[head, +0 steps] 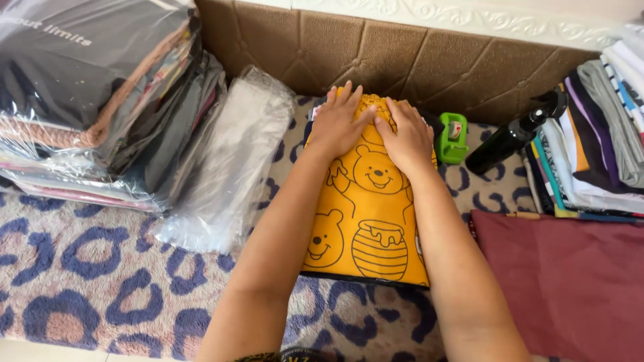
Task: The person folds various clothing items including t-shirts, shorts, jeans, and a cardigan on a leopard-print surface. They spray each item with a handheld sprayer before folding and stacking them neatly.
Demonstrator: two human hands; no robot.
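A folded yellow cloth (367,228) printed with cartoon bears and a honey pot lies on a leopard-patterned rug (100,275). My left hand (335,124) rests flat on its far end, fingers spread. Right beside it, my right hand (406,137) presses down on the same end, palm down. The two hands touch at the thumbs and hold nothing.
A stack of plastic-wrapped folded clothes (94,94) stands at the left, with a clear bag (225,161) leaning against it. A green tape dispenser (453,137) and a black spray bottle (513,137) lie right of the cloth. Folded clothes (597,141) pile at far right above a maroon cushion (570,281). A brown padded wall panel (402,53) runs behind.
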